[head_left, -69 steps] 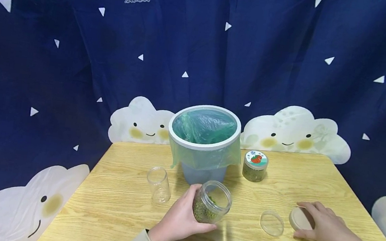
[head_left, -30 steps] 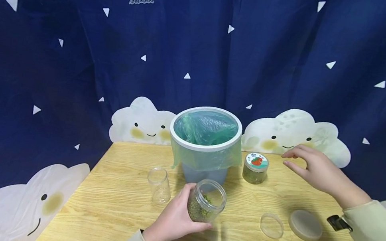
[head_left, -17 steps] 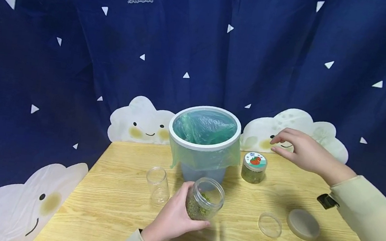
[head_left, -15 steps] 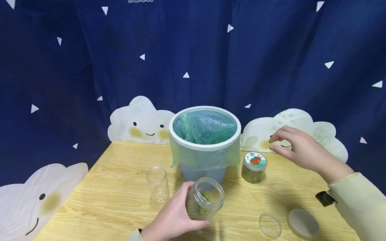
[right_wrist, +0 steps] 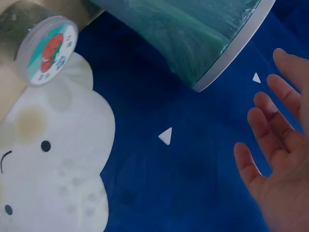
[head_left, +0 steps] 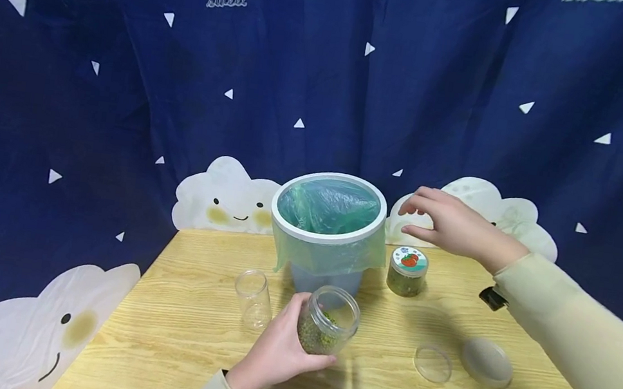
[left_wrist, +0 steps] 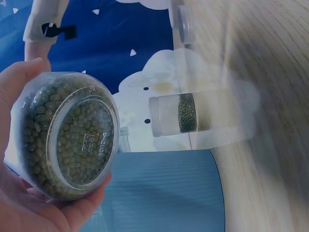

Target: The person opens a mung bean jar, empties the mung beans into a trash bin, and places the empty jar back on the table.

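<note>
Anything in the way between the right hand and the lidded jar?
Nothing visible: only open air shows between the right hand and the lidded jar. The bin stands left of the jar, outside that gap.

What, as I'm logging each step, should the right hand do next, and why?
Probably reach for the bin: the right hand holds nothing and points that way, while the left hand grips the open jar.

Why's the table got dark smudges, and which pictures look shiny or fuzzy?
Head view: soft shadows on the table, one probably cast by the right sleeve, plus a bright glare spot at the bottom edge; left wrist view: light glints on the held jar; right wrist view: dim overall, the red-picture jar slightly fuzzy.
</note>
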Motion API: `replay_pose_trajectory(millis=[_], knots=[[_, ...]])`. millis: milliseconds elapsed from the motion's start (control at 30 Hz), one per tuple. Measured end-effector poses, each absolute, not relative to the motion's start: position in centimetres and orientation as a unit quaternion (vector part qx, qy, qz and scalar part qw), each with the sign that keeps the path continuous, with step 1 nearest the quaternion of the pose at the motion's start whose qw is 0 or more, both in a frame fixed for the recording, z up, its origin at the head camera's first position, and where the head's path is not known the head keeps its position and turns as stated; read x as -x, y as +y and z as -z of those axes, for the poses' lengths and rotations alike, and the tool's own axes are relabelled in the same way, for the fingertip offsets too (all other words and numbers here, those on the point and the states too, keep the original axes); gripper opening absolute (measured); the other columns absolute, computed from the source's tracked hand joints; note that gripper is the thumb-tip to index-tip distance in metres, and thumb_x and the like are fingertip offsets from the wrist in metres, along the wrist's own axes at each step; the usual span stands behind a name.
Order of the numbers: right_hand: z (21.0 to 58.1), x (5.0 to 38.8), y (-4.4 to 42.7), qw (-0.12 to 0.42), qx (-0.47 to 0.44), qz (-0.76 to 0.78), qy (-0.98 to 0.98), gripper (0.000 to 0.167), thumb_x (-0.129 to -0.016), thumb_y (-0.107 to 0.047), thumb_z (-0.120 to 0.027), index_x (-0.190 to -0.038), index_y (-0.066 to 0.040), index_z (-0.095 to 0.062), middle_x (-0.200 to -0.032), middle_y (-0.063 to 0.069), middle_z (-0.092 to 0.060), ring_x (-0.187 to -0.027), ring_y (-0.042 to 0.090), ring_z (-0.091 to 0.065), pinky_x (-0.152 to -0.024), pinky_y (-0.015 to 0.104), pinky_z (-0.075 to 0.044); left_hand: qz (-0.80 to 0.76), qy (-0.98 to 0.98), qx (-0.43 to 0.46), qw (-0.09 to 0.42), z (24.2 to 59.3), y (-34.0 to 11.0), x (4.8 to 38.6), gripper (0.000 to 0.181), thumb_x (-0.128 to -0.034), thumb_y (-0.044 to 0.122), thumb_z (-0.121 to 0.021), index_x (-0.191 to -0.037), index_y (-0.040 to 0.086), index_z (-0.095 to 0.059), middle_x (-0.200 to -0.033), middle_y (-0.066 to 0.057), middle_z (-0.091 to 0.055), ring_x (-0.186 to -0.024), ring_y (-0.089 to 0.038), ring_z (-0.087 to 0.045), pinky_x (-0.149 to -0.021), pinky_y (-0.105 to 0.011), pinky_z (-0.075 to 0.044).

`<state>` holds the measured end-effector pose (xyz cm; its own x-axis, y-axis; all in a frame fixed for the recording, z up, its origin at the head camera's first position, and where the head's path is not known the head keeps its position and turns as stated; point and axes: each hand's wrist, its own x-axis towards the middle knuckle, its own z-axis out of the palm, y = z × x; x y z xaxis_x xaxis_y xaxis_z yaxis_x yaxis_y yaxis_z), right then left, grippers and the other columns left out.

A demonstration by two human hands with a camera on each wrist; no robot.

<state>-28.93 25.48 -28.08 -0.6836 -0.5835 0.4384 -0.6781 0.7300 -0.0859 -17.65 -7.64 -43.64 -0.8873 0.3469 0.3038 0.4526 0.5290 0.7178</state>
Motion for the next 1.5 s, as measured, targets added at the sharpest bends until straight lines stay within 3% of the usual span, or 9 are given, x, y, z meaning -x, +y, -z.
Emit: replay_pose_trajectory(millis=[367, 700, 1100, 1500], knots=[[27.7, 30.1, 22.6, 0.155, -0.356, -0.115, -0.914, 0.025, -0.093, -0.027, -0.078, -0.114, -0.013, -0.071, -0.116, 0.004, -0.066, -0.111, 0.028, -0.062, -0.096, 0.051, -0.051, 0.445, -0.865, 0.224, 0.062, 43.3, -8.0, 17.7, 0.097, -0.0657, 0.041, -0.097, -0.142, 0.013, -0.044, -0.132, 0.002, -0.062, -0.124, -0.018, -0.061, -0.106, -0.046, -0.049], [27.6, 31.0, 21.7, 0.134, -0.329, -0.1, -0.93, 0.034, -0.089, -0.035, -0.082, -0.112, -0.012, -0.073, -0.117, 0.01, -0.066, -0.101, 0.028, -0.063, -0.089, 0.047, -0.054, 0.444, -0.865, 0.225, 0.067, 43.1, -8.4, 17.7, 0.097, -0.0666, 0.039, -0.097, -0.143, 0.012, -0.044, -0.131, 0.001, -0.063, -0.122, -0.018, -0.062, -0.104, -0.046, -0.05], [27.6, 32.2, 21.5, 0.086, -0.342, -0.104, -0.93, 0.04, -0.087, -0.038, -0.083, -0.114, -0.011, -0.072, -0.124, 0.01, -0.063, -0.11, 0.034, -0.065, -0.097, 0.05, -0.052, 0.441, -0.866, 0.227, 0.065, 43.0, -8.6, 17.7, 0.096, -0.0672, 0.037, -0.097, -0.143, 0.011, -0.044, -0.131, 0.0, -0.063, -0.122, -0.018, -0.062, -0.103, -0.046, -0.051], [28.0, 32.7, 21.3, 0.081, -0.359, -0.104, -0.924, 0.03, -0.086, -0.036, -0.084, -0.103, -0.015, -0.075, -0.12, 0.01, -0.062, -0.106, 0.033, -0.065, -0.093, 0.048, -0.053, 0.438, -0.869, 0.222, 0.067, 42.9, -8.4, 17.5, 0.096, -0.0666, 0.035, -0.098, -0.142, 0.012, -0.044, -0.131, 0.0, -0.063, -0.122, -0.019, -0.062, -0.104, -0.046, -0.051]])
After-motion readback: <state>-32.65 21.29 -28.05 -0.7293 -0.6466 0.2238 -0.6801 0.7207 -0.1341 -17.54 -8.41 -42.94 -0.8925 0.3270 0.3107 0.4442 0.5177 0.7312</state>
